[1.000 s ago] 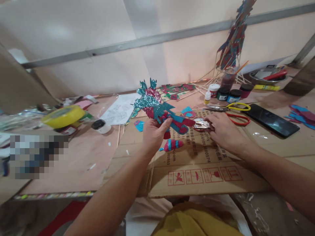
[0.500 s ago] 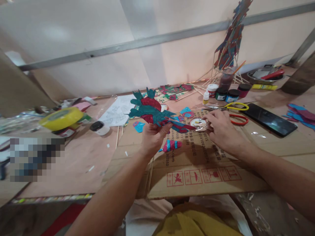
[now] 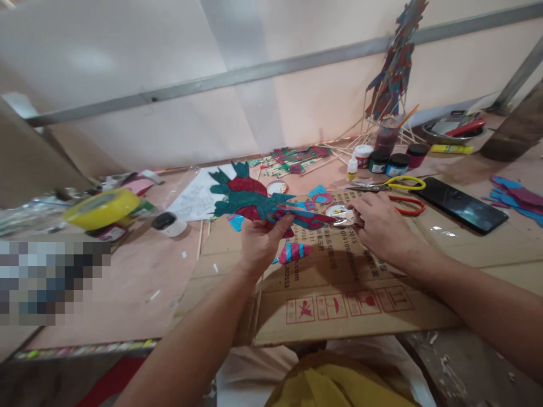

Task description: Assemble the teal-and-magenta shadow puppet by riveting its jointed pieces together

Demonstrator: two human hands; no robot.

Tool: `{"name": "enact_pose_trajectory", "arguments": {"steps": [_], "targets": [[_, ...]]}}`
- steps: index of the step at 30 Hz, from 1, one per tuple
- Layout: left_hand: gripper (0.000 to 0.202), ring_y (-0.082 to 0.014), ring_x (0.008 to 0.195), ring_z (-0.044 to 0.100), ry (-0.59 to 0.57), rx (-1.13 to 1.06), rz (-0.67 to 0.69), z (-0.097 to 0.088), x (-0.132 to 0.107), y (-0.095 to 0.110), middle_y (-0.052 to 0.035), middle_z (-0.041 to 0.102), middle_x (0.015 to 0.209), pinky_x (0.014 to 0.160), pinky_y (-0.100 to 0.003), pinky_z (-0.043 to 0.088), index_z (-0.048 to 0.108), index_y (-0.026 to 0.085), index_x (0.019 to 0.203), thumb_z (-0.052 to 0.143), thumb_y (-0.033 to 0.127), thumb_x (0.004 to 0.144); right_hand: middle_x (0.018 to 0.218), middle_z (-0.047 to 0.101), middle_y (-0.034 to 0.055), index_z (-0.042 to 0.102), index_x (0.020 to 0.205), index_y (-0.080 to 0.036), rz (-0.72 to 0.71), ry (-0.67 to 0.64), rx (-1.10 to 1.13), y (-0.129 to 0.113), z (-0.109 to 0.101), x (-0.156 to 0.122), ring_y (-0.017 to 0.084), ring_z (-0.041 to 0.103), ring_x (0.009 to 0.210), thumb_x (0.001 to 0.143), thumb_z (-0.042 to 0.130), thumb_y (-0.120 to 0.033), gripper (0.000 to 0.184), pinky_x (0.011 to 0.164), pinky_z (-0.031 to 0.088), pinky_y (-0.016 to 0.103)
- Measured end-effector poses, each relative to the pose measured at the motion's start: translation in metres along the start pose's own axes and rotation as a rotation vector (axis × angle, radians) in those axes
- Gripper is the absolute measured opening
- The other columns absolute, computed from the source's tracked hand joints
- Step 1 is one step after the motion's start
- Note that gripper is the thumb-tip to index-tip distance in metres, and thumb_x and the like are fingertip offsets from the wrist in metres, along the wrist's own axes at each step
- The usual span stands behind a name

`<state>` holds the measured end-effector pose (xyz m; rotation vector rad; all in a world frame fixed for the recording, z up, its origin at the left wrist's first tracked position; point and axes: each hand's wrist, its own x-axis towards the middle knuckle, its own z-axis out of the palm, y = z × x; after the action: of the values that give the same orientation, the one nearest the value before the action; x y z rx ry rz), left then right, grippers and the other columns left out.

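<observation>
My left hand (image 3: 263, 240) is closed, thumb on top, around a painted cut-out figure (image 3: 250, 198) in teal, dark red and blue, held above the cardboard. Its fan-like teal end points up and left; a narrow blue-and-red strip runs right. At the strip's right tip, my right hand (image 3: 375, 220) is closed on a small shiny silvery piece (image 3: 344, 219), its exact kind unclear. A round white lid (image 3: 336, 210) lies behind that piece, partly covered. Below the figure rests a red-and-blue striped cut-out (image 3: 296, 252). Scissors (image 3: 403, 183) with yellow and red handles lie just beyond my right hand.
Printed cardboard (image 3: 335, 328) covers the table's middle. A black phone (image 3: 464, 204), paint jars (image 3: 397, 164) and a dropper bottle (image 3: 352, 168) sit right. Painted pieces on sticks (image 3: 394, 79) stand behind. Yellow tape (image 3: 102, 206) and a black-capped jar (image 3: 169, 224) are left.
The figure has tilted slightly, its teal end shifting left and a little down. Both hands keep their hold, and the view has shifted slightly.
</observation>
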<state>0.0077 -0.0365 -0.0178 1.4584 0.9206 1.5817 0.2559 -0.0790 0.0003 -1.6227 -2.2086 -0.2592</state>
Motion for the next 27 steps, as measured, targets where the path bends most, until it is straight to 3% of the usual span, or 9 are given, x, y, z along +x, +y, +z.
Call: {"name": "enact_pose_trajectory", "arguments": {"steps": [4,9,14,19,22,27], "targets": [[0.021,-0.0175,0.069,0.072,-0.146,-0.063,0.179,0.001,0.001,0.012,-0.0041,0.078,0.081,0.066,-0.029,0.061,0.074,0.020,0.088,0.083,0.032,0.075,0.099,0.064,0.0158,0.068,0.099,-0.013,0.011,0.103,0.003,-0.003,-0.005,-0.001,0.029,0.048,0.092,0.081,0.050,-0.007,0.025,0.087,0.041,0.043],[0.019,-0.0191,0.072,0.074,-0.227,0.024,0.337,0.002,0.003,0.030,-0.0074,0.077,0.077,0.066,-0.029,0.058,0.072,0.018,0.079,0.078,0.036,0.081,0.100,0.063,0.0162,0.068,0.102,-0.014,-0.029,0.256,-0.003,-0.005,-0.011,-0.002,0.030,0.047,0.094,0.085,0.049,-0.010,0.026,0.089,0.043,0.045],[0.024,-0.0207,0.073,0.074,-0.194,0.022,0.328,-0.002,0.002,0.024,-0.0051,0.077,0.075,0.069,-0.034,0.059,0.069,0.021,0.080,0.081,0.041,0.077,0.096,0.063,0.0142,0.068,0.099,-0.017,-0.046,0.288,-0.028,-0.004,-0.012,-0.001,0.030,0.047,0.091,0.089,0.045,-0.011,0.025,0.086,0.042,0.045],[0.046,-0.0252,0.072,0.072,-0.106,0.088,0.230,-0.008,-0.001,0.014,-0.0047,0.073,0.067,0.074,-0.045,0.060,0.062,0.025,0.067,0.083,0.065,0.061,0.097,0.062,0.0145,0.068,0.101,-0.015,-0.074,0.350,-0.015,-0.001,-0.012,-0.002,0.029,0.047,0.094,0.089,0.046,-0.011,0.025,0.087,0.042,0.044],[0.049,-0.0290,0.076,0.071,-0.185,0.055,0.231,-0.013,0.001,0.012,-0.0055,0.071,0.066,0.074,-0.049,0.059,0.064,0.029,0.065,0.077,0.075,0.058,0.101,0.062,0.0149,0.067,0.105,-0.013,-0.102,0.399,-0.026,0.001,-0.013,-0.003,0.029,0.048,0.096,0.088,0.048,-0.009,0.026,0.087,0.042,0.043],[0.041,-0.0321,0.082,0.071,-0.438,0.020,0.217,-0.024,0.010,0.019,-0.0071,0.073,0.070,0.074,-0.049,0.059,0.072,0.033,0.072,0.080,0.070,0.057,0.100,0.062,0.0146,0.066,0.104,-0.013,-0.128,0.436,-0.032,0.003,-0.013,-0.003,0.028,0.048,0.094,0.087,0.048,-0.008,0.025,0.085,0.042,0.042]]}}
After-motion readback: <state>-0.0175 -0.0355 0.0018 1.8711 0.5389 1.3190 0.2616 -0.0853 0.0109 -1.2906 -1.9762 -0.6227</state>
